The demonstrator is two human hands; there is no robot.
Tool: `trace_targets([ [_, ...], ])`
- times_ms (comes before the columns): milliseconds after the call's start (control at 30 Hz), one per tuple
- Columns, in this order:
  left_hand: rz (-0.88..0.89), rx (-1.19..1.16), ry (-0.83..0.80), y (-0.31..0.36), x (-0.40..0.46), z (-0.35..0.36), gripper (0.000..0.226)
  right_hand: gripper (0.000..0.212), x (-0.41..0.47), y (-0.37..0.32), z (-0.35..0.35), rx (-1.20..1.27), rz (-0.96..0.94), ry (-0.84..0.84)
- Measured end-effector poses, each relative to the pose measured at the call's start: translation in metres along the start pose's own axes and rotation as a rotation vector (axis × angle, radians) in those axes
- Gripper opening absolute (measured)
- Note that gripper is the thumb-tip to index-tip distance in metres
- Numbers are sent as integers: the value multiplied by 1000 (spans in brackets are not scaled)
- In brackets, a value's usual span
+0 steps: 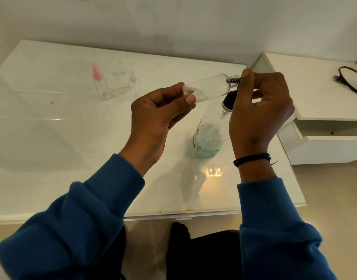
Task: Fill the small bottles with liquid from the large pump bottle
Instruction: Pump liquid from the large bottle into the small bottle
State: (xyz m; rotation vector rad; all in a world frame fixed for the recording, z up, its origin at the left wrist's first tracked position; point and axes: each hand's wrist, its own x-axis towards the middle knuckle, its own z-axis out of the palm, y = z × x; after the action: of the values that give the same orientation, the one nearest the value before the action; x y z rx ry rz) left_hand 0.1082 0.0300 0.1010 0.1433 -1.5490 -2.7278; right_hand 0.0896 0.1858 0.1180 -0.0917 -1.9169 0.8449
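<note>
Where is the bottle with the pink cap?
The pink-capped bottle stands far left on the white table, beside other clear small bottles, well away from both hands.

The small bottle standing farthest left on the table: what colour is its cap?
Pink cap, head view.

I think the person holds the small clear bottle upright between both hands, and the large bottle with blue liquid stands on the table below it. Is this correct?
Not quite. In the head view the small clear bottle lies almost horizontal, not upright: the left hand holds its base and the right hand is at its threaded neck. The large bottle with blue liquid does stand on the table below it.
</note>
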Motion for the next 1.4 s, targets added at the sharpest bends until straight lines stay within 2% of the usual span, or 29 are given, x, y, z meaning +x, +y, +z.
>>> trace_targets([
  [267, -6, -25, 4, 2, 0, 0, 43, 24, -2, -1, 0, 23, 12, -16],
  [433, -11, -27, 6, 1, 1, 0, 35, 24, 0, -3, 0, 30, -12, 5],
  [633, -7, -36, 17, 3, 0, 2, 51, 21, -2, -2, -1, 56, 14, -17],
  [800, 5, -11, 12, 3, 2, 0, 42, 21, 0, -2, 0, 45, -3, 3],
  [967, 8, -16, 20, 5, 0, 2, 55, 18, -3, -5, -2, 65, -2, -14],
  [1200, -5, -5, 27, 5, 2, 0, 40, 22, -4, -1, 0, 45, -3, -19],
  [1400, 4, 1, 10, 4, 2, 0, 41, 23, 3, -2, -2, 58, -13, 1],
])
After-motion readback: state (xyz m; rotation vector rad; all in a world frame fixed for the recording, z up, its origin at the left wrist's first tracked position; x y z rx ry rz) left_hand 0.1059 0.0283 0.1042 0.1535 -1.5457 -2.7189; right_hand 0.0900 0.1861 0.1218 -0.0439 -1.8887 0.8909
